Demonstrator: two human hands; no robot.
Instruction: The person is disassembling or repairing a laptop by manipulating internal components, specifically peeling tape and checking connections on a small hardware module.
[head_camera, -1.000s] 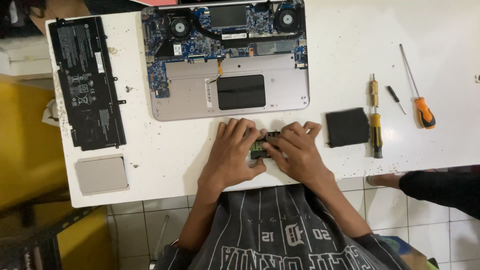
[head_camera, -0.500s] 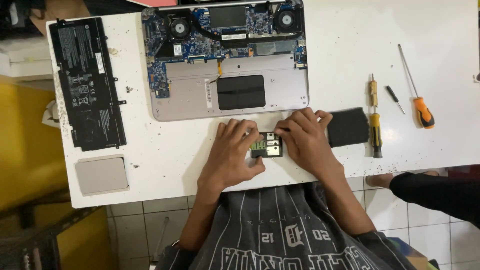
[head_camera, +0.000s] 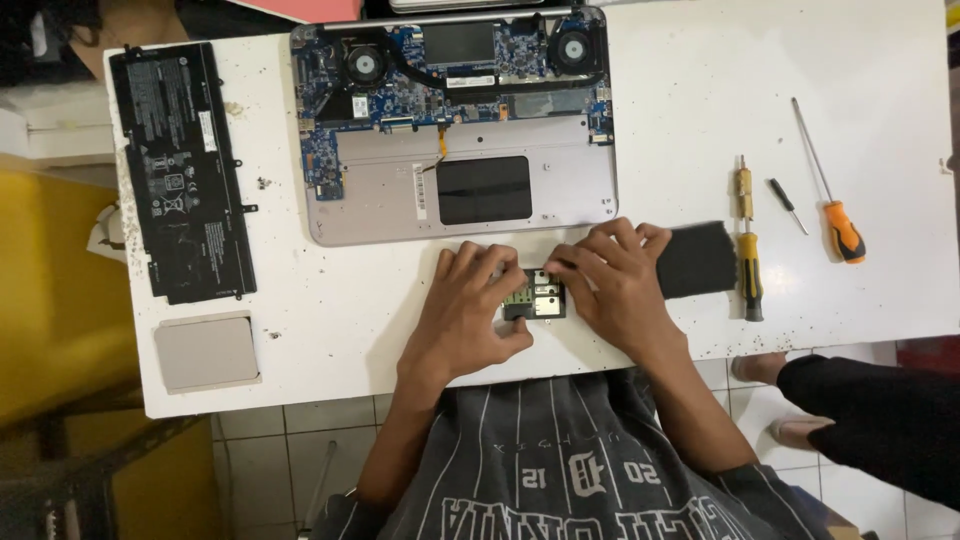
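Note:
Both my hands rest on the white table (head_camera: 850, 60) just in front of an opened laptop (head_camera: 400, 205) with its bottom cover off, showing the blue circuit board and two fans. Between them lies a small dark circuit board (head_camera: 536, 296) with metal shields. My left hand (head_camera: 465, 320) grips its left side with fingers curled around it. My right hand (head_camera: 612, 285) pinches its right edge from above. A black square pad (head_camera: 700, 258) lies partly under my right fingers.
A long black battery pack (head_camera: 180, 170) lies at the left, a grey square plate (head_camera: 207, 352) below it. At the right lie a yellow-handled screwdriver (head_camera: 748, 260), a small black one (head_camera: 786, 205) and an orange-handled one (head_camera: 838, 220). Another person's legs (head_camera: 860, 420) stand at lower right.
My right hand shifted a little to the right toward the black pad and back, staying on the small board. My left hand has stayed on the board's left side.

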